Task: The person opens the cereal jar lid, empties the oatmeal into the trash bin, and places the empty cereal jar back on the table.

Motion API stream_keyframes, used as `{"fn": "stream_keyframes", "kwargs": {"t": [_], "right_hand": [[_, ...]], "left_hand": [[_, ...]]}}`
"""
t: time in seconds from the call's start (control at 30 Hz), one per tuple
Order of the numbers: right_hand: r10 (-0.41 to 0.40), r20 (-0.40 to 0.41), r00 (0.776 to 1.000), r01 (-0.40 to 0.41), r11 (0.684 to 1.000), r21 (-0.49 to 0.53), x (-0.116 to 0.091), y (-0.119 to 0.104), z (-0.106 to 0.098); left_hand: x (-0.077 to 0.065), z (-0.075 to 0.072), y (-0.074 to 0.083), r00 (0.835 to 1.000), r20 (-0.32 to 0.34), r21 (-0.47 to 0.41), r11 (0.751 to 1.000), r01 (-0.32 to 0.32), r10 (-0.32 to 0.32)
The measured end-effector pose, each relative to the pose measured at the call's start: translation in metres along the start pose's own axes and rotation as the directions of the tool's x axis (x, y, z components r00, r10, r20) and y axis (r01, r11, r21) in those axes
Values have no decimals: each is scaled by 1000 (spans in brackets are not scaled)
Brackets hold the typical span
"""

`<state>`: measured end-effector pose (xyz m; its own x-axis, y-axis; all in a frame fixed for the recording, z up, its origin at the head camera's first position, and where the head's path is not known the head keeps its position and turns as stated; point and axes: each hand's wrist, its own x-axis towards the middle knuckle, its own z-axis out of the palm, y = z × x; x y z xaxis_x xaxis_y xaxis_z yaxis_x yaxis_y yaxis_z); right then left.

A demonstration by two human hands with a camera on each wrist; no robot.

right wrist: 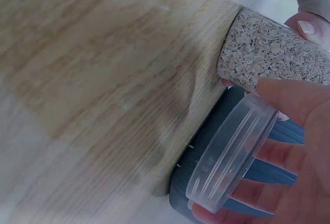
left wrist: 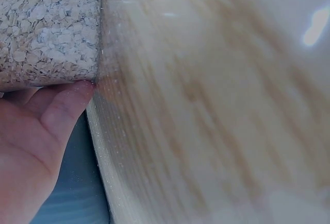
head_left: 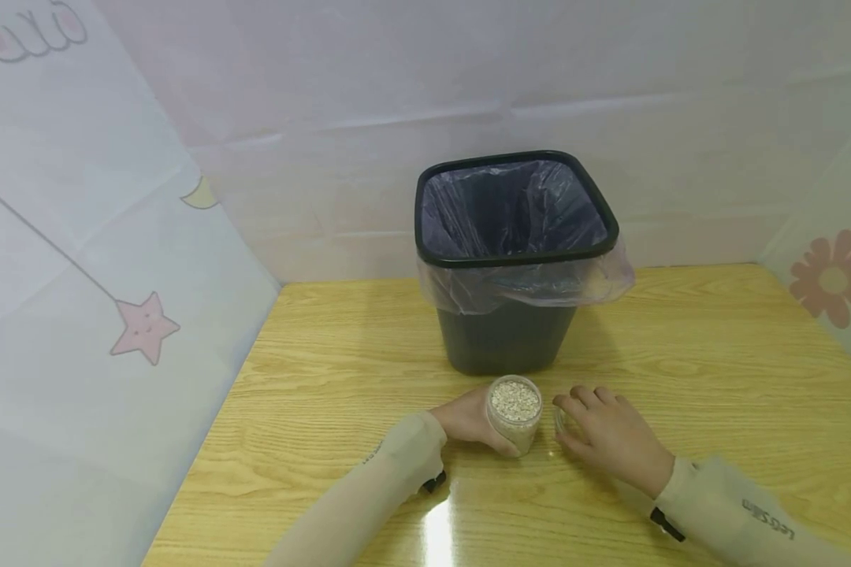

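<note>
My left hand point(head_left: 470, 417) grips a clear jar point(head_left: 516, 431) from its left side. The jar stands upright and uncovered on the table, filled almost to the rim with pale rolled oats point(head_left: 515, 401). In the left wrist view, the left fingertips press the wall of the jar point(left wrist: 51, 33). Just right of the jar, my right hand point(head_left: 613, 433) holds a clear plastic lid by its edge. The right wrist view shows that lid point(right wrist: 232, 154) tilted on its side between thumb and fingers, apart from the jar.
Behind the jar stands a dark trash bin point(head_left: 503, 339) with a thin purple liner point(head_left: 461, 287) folded over its rim. Both stand on a wood-grain table point(head_left: 340, 378). Printed sheets point(head_left: 312, 102) hang behind and on both sides.
</note>
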<state>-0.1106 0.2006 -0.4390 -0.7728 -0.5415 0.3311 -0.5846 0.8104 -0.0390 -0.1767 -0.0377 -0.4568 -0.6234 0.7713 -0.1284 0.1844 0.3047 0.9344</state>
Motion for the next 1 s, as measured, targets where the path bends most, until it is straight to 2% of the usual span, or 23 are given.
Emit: {"fn": "stream_keyframes", "kwargs": {"t": [0.33, 0.6, 0.8, 1.0], "right_hand": [[-16, -12, 1000, 16, 1000, -5, -1, 2, 4], [2, 30, 1000, -3, 1000, 20, -3, 1, 6], [1, 78, 997, -5, 999, 43, -5, 2, 9], [-11, 83, 997, 7, 999, 52, -6, 1, 11]], "left_hand": [[0, -1, -1, 1000, 4, 3, 1000, -3, 3], [0, -1, 0, 1000, -5, -1, 1000, -2, 2], [1, 0, -2, 999, 4, -12, 999, -33, 33], [-1, 0, -3, 999, 1, 8, 999, -32, 32]]}}
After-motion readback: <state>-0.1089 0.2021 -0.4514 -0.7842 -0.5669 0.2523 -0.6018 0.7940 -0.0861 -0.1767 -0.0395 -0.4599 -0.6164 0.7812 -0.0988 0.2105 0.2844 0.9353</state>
